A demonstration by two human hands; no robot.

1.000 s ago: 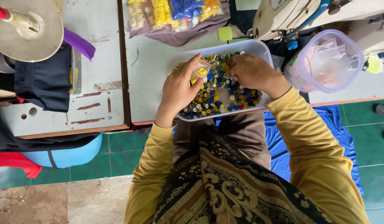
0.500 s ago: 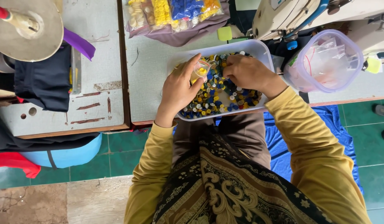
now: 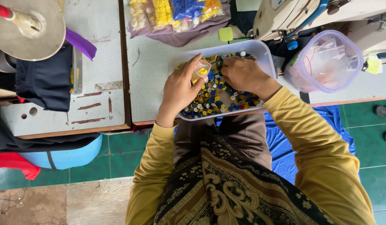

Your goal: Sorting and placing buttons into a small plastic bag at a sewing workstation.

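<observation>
**Sorting buttons at the sewing table: tray still mostly full**

Nearest: person seated, patterned cloth (image 3: pixel 226 191) over the lap, yellow sleeves (image 3: pixel 322 141) reaching fwd to the table edge. Blue fabric (image 3: pixel 280 141) hangs just below the tabletop by the right arm.

Left hand (image 3: pixel 180 89) rests on the near-left part of the white tray (image 3: pixel 264 54), thumb & fingers pinching a small clear bag (image 3: pixel 201 70) w/ what looks like yellow buttons inside. Right hand (image 3: pixel 243 75) is down in the tray, fingers curled together over the loose mix of buttons (image 3: pixel 218 98); can't tell whether it's actually pinching one, fingertips are hidden.

Progress, as I judge it: one small bag partly filled, but the tray is still thick w/ mixed colours (blue, yellow, white, red), so most of the sorting is left.

Further back: a row of filled clear packets (image 3: pixel 172 10), sorted by colour (yellow, blue, orange), lies on purple-grey cloth (image 3: pixel 189 35), looks like finished lots. Right of the tray, a round clear tub (image 3: pixel 326 62) holding plastic bags, apart from the tray. Behind it, a cream sewing machine (image 3: pixel 293 16). Far left: dark garment (image 3: pixel 45 81) and a metal cone (image 3: pixel 28 27).
</observation>
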